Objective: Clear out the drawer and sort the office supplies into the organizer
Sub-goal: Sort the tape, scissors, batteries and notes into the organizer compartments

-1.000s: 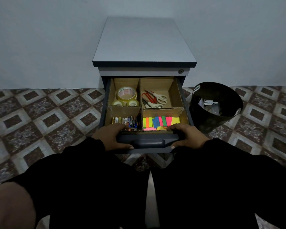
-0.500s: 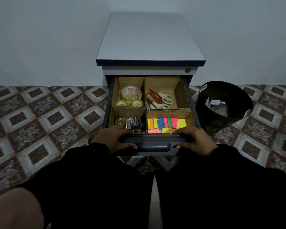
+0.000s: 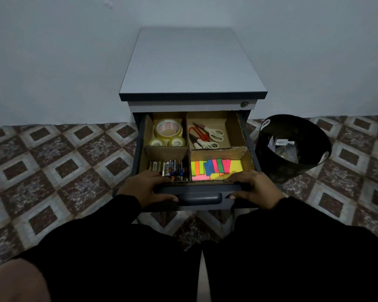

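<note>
The drawer [image 3: 196,194] front is gripped by the left hand [image 3: 145,188] and right hand [image 3: 252,188]. Tape, scissors, batteries and notes are already sorted into the organizer [image 3: 189,147]; little seems left.

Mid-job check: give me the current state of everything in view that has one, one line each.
drawer: pulled open
cardboard organizer: in drawer, all four compartments filled
tape rolls: back left compartment
scissors: back right compartment, lying flat
batteries: front left compartment
sticky notes: front right compartment
left hand: grips drawer front
right hand: grips drawer front
bin: tilted, holds scraps
</note>
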